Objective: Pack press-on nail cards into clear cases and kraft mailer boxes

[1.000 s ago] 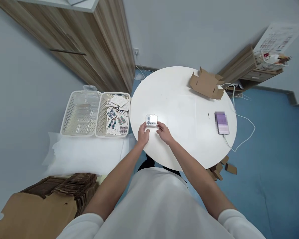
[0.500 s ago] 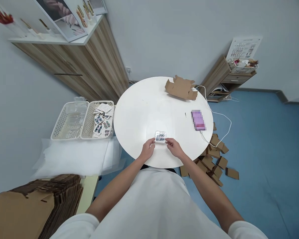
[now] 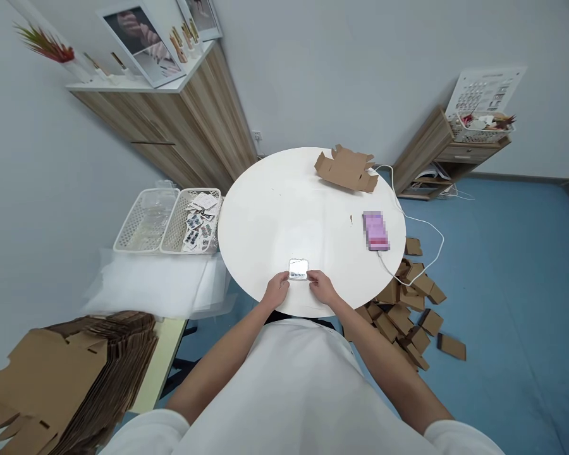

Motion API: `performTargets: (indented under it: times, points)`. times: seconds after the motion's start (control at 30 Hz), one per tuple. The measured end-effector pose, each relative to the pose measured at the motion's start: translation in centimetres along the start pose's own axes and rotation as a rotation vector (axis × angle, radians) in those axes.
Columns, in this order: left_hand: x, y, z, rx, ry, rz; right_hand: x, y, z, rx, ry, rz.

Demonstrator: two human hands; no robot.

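A small clear plastic case (image 3: 298,269) with a card of coloured pieces inside lies at the near edge of the round white table (image 3: 284,215). My left hand (image 3: 277,290) pinches its left side and my right hand (image 3: 320,287) pinches its right side. Both hands have their fingers curled onto the case. An unfolded cardboard box blank (image 3: 346,168) lies at the far side of the table. A purple phone (image 3: 375,230) on a white cable (image 3: 427,222) lies at the table's right.
Two white baskets (image 3: 168,221) stand left of the table, one with clear cases, one with printed cards. White foam sheets (image 3: 152,291) lie below them. Flat cardboard blanks (image 3: 71,373) are stacked at the lower left. Small folded boxes (image 3: 408,309) litter the blue floor at right.
The view has shifted, so the case and both hands now sit at the table's near edge. Both hands have stayed on the case throughout.
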State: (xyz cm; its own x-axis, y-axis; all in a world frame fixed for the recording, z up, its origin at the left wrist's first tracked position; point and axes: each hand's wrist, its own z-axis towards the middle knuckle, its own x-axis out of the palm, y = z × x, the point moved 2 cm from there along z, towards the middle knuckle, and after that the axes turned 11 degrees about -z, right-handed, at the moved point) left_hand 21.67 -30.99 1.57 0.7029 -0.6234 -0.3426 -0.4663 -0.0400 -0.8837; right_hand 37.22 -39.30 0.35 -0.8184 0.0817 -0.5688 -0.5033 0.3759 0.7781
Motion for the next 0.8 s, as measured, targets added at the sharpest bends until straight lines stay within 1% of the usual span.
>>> performTargets:
  times: [0.07, 0.13, 0.2, 0.27, 0.33, 0.37, 0.43, 0.53, 0.63, 0.7, 0.8]
  points:
    - [-0.1, 0.0, 0.1, 0.025, 0.008, 0.037, 0.0, 0.2, -0.3, -0.005, -0.018, -0.034]
    - [-0.4, -0.1, 0.1, 0.060, 0.005, 0.083, -0.1, 0.4, -0.9, -0.016, -0.069, -0.090]
    - [-0.8, -0.3, 0.0, 0.119, 0.011, 0.132, -0.1, 0.8, -1.7, -0.057, -0.106, -0.200]
    - [-1.2, -0.4, -0.2, 0.188, 0.047, 0.181, 0.3, 1.1, -2.7, -0.132, -0.065, -0.371]
    - [-1.6, -0.4, -0.4, 0.244, 0.107, 0.225, 1.0, 1.4, -3.4, -0.204, 0.022, -0.555]
    - [-1.8, -0.4, -0.5, 0.264, 0.136, 0.245, 1.4, 1.5, -3.7, -0.221, 0.052, -0.631]
    - [-2.1, -0.3, -0.6, 0.304, 0.186, 0.283, 2.1, 1.6, -3.9, -0.219, 0.057, -0.730]
    - [-2.7, -0.3, -0.8, 0.371, 0.269, 0.349, 2.7, 1.8, -3.7, -0.197, 0.013, -0.784]
    - [-3.3, -0.2, -1.0, 0.425, 0.353, 0.432, 2.8, 2.1, -3.4, -0.181, -0.009, -0.785]
    - [-3.6, -0.2, -1.0, 0.445, 0.378, 0.483, 2.6, 2.4, -3.3, -0.139, -0.030, -0.749]
    - [-4.0, -0.1, -1.0, 0.440, 0.375, 0.546, 2.0, 3.0, -3.6, -0.093, -0.047, -0.681]
